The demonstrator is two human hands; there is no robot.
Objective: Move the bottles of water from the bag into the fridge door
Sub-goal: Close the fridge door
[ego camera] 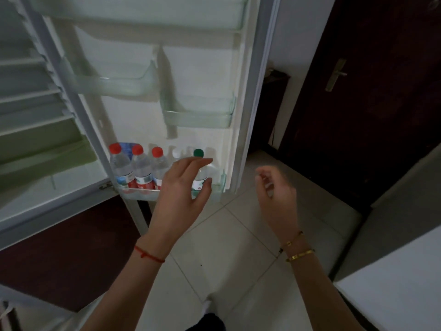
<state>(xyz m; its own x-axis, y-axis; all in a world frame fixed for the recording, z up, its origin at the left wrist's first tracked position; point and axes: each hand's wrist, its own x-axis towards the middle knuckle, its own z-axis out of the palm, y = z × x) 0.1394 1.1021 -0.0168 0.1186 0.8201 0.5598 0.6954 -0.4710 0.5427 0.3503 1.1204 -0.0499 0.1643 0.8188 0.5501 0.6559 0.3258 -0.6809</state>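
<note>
**Bottles lined up in bottom door shelf, both hands empty**

I see the fridge door (pixel 152 96) swung open, its lowest shelf (pixel 143 191) holding a row of water bottles. Three red-capped bottles (pixel 140 167) stand upright side by side at the left end of that shelf, touching or nearly touching each other. To their right, a white-capped bottle (pixel 177 152) shows only its top behind my left hand. Next over is a green-capped bottle (pixel 199 168), upright, near the right end of the shelf.

My left hand (pixel 181 189) is in front of the green-capped bottle, fingers spread and loosely curved, thumb out to the right. It is open and grips nothing; whether the fingertips touch the bottle I cannot tell, the frame is blurred there. A red string (pixel 149 254) sits on that wrist.

My right hand (pixel 276 192) hangs over the tiled floor (pixel 214 259), right of the door edge and apart from the shelf. Fingers are curled loosely, motion-blurred, nothing held. Gold bracelets (pixel 297 249) are on that wrist.

The two upper door bins (pixel 198 115) look bare. The bag is not in view. A dark wooden door (pixel 370 91) stands at right.
</note>
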